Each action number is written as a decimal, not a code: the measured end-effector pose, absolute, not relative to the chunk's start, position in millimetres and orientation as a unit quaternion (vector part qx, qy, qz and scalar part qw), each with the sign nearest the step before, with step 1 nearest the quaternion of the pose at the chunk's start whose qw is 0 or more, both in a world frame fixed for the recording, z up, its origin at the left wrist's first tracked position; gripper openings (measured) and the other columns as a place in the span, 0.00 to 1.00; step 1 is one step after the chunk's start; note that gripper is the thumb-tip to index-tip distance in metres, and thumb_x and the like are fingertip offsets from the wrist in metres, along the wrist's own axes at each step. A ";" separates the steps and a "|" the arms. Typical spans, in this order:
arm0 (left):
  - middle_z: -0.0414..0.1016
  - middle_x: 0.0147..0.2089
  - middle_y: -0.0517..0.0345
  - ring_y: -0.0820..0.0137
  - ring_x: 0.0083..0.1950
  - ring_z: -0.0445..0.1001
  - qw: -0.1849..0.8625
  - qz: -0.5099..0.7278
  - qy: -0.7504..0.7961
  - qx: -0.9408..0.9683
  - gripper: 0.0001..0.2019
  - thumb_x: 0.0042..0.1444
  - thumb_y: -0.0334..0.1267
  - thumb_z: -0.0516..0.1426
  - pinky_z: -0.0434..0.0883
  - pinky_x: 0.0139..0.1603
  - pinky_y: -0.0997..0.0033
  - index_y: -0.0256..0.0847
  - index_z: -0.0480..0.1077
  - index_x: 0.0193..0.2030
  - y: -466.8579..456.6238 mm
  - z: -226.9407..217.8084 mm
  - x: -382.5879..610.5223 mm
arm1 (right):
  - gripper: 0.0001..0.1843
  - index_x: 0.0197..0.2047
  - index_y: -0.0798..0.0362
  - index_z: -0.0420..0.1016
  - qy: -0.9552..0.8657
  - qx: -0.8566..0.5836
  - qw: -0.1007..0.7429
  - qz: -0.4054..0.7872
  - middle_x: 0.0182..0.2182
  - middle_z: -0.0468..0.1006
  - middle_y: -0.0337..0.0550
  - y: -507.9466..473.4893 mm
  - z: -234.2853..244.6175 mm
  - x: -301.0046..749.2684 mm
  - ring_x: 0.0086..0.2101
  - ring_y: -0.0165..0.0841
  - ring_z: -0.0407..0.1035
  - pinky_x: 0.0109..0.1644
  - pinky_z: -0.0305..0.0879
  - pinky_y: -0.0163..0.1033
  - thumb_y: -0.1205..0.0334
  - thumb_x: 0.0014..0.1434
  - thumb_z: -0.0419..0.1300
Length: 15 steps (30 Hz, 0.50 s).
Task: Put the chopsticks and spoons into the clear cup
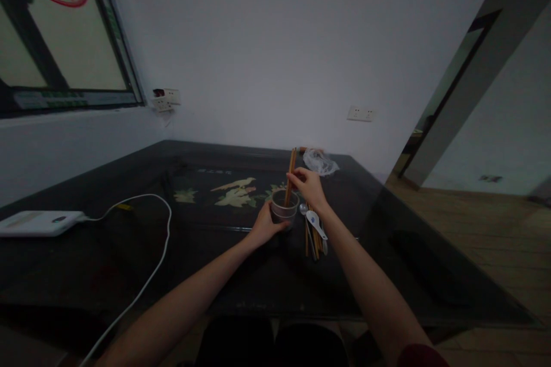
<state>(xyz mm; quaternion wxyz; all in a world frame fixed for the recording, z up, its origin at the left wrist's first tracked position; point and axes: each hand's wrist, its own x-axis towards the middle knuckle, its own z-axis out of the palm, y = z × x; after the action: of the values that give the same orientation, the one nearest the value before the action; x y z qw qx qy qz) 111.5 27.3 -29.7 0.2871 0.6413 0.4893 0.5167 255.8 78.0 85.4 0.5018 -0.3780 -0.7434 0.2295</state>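
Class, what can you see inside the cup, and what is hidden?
Chopsticks held by the right hand reach down inside the cup, which the left hand holds. Their lower tips and the cup's bottom are hidden behind its near wall.

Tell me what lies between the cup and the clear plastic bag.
In the head view, the right hand shows between the cup and the plastic bag, pinching chopsticks whose lower ends are in the cup. It hides some tabletop there.
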 end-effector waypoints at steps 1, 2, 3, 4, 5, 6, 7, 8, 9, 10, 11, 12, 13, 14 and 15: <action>0.68 0.52 0.44 0.58 0.55 0.68 0.290 0.517 0.489 0.641 0.33 0.39 0.36 0.67 0.63 0.57 0.53 0.35 0.59 0.52 27.6 -30.0 111.3 | 0.15 0.27 0.53 0.72 -0.747 -0.386 0.492 0.227 0.21 0.74 0.39 79.2 82.6 255.4 0.22 0.31 0.68 0.26 0.65 0.34 0.49 0.53 0.58; 0.68 0.52 0.45 0.58 0.55 0.68 0.293 0.515 0.488 0.641 0.33 0.39 0.37 0.67 0.63 0.57 0.53 0.35 0.59 0.52 27.7 -30.1 111.0 | 0.16 0.27 0.54 0.73 -0.749 -0.394 0.484 0.224 0.21 0.74 0.39 80.2 80.2 254.7 0.22 0.31 0.68 0.27 0.64 0.34 0.49 0.53 0.57; 0.69 0.52 0.45 0.58 0.54 0.68 0.296 0.515 0.487 0.640 0.33 0.39 0.37 0.67 0.63 0.56 0.54 0.35 0.59 0.52 27.6 -29.9 110.8 | 0.16 0.27 0.54 0.73 -0.750 -0.400 0.478 0.221 0.21 0.74 0.39 80.8 78.2 253.8 0.23 0.30 0.68 0.27 0.63 0.33 0.50 0.53 0.57; 0.69 0.52 0.45 0.58 0.54 0.68 0.298 0.513 0.487 0.641 0.33 0.38 0.38 0.67 0.63 0.56 0.55 0.35 0.60 0.52 27.2 -29.4 110.6 | 0.15 0.27 0.54 0.73 -0.751 -0.405 0.474 0.218 0.21 0.74 0.39 81.0 76.6 252.8 0.23 0.31 0.68 0.28 0.63 0.33 0.50 0.53 0.57; 0.69 0.51 0.45 0.57 0.54 0.68 0.298 0.512 0.488 0.642 0.33 0.38 0.38 0.67 0.64 0.56 0.55 0.35 0.60 0.51 26.7 -28.7 110.4 | 0.15 0.27 0.55 0.74 -0.753 -0.406 0.470 0.216 0.22 0.74 0.40 80.8 75.2 251.7 0.24 0.31 0.68 0.29 0.62 0.33 0.51 0.53 0.57; 0.69 0.51 0.45 0.57 0.54 0.68 0.297 0.510 0.488 0.643 0.32 0.38 0.38 0.67 0.64 0.56 0.55 0.35 0.60 0.51 26.1 -27.8 110.3 | 0.15 0.27 0.55 0.74 -0.757 -0.404 0.467 0.214 0.22 0.75 0.40 80.4 74.2 250.7 0.25 0.31 0.68 0.30 0.62 0.33 0.51 0.54 0.57; 0.69 0.51 0.45 0.57 0.53 0.68 0.295 0.510 0.488 0.644 0.32 0.39 0.38 0.67 0.64 0.55 0.55 0.35 0.61 0.51 25.5 -26.9 110.2 | 0.15 0.27 0.55 0.74 -0.759 -0.403 0.465 0.213 0.23 0.75 0.40 79.7 73.5 249.9 0.25 0.31 0.68 0.30 0.62 0.33 0.51 0.54 0.57; 0.69 0.51 0.45 0.57 0.53 0.68 0.292 0.510 0.489 0.645 0.32 0.39 0.38 0.67 0.64 0.55 0.55 0.36 0.61 0.50 25.0 -26.3 110.2 | 0.15 0.28 0.55 0.74 -0.760 -0.404 0.464 0.211 0.23 0.75 0.41 79.0 73.1 249.3 0.26 0.31 0.68 0.30 0.61 0.33 0.51 0.54 0.57; 0.69 0.51 0.45 0.57 0.53 0.68 0.290 0.510 0.490 0.645 0.32 0.39 0.38 0.67 0.64 0.55 0.55 0.36 0.61 0.50 24.7 -25.9 110.2 | 0.15 0.28 0.55 0.74 -0.759 -0.408 0.463 0.208 0.23 0.75 0.41 78.4 72.8 248.8 0.26 0.31 0.68 0.30 0.61 0.33 0.51 0.54 0.57; 0.69 0.51 0.44 0.57 0.53 0.68 0.288 0.509 0.491 0.646 0.32 0.39 0.38 0.67 0.64 0.55 0.54 0.36 0.61 0.51 24.7 -25.8 110.3 | 0.15 0.28 0.55 0.75 -0.757 -0.413 0.463 0.205 0.23 0.75 0.40 78.1 72.6 248.5 0.26 0.31 0.68 0.30 0.60 0.33 0.51 0.54 0.57; 0.69 0.51 0.44 0.57 0.54 0.68 0.285 0.509 0.491 0.647 0.32 0.39 0.38 0.67 0.64 0.55 0.54 0.36 0.60 0.51 24.9 -26.0 110.3 | 0.16 0.27 0.55 0.75 -0.755 -0.418 0.463 0.201 0.23 0.75 0.40 78.0 72.6 248.4 0.26 0.31 0.67 0.30 0.60 0.33 0.51 0.54 0.57; 0.68 0.51 0.44 0.57 0.54 0.68 0.283 0.508 0.491 0.649 0.32 0.39 0.38 0.67 0.63 0.56 0.54 0.36 0.60 0.51 25.3 -26.5 110.3 | 0.16 0.27 0.55 0.75 -0.754 -0.420 0.464 0.197 0.23 0.75 0.40 78.3 72.6 248.3 0.26 0.31 0.67 0.30 0.59 0.33 0.51 0.54 0.57; 0.68 0.52 0.44 0.57 0.54 0.68 0.280 0.507 0.490 0.651 0.32 0.39 0.38 0.67 0.63 0.56 0.55 0.35 0.60 0.51 25.8 -27.1 110.2 | 0.16 0.27 0.56 0.75 -0.754 -0.421 0.466 0.194 0.23 0.75 0.40 78.9 72.6 248.4 0.26 0.31 0.66 0.30 0.59 0.33 0.51 0.54 0.57; 0.68 0.52 0.44 0.57 0.54 0.68 0.277 0.506 0.489 0.654 0.32 0.39 0.39 0.67 0.63 0.56 0.55 0.35 0.60 0.51 26.3 -27.8 110.1 | 0.16 0.27 0.56 0.75 -0.754 -0.420 0.468 0.192 0.23 0.74 0.40 79.8 72.7 248.6 0.26 0.31 0.66 0.30 0.58 0.33 0.51 0.54 0.57; 0.68 0.52 0.44 0.57 0.54 0.68 0.274 0.505 0.489 0.656 0.32 0.39 0.39 0.67 0.63 0.56 0.55 0.35 0.60 0.51 26.8 -28.4 109.9 | 0.16 0.27 0.56 0.75 -0.753 -0.419 0.470 0.191 0.23 0.74 0.41 81.0 72.8 248.8 0.26 0.31 0.66 0.30 0.58 0.33 0.51 0.53 0.57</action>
<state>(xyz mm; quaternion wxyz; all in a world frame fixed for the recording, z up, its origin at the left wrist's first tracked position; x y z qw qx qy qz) 109.9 26.8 -28.4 0.2743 0.6562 0.4888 0.5052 248.8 81.0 72.8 0.4695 -0.4192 -0.7533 0.1905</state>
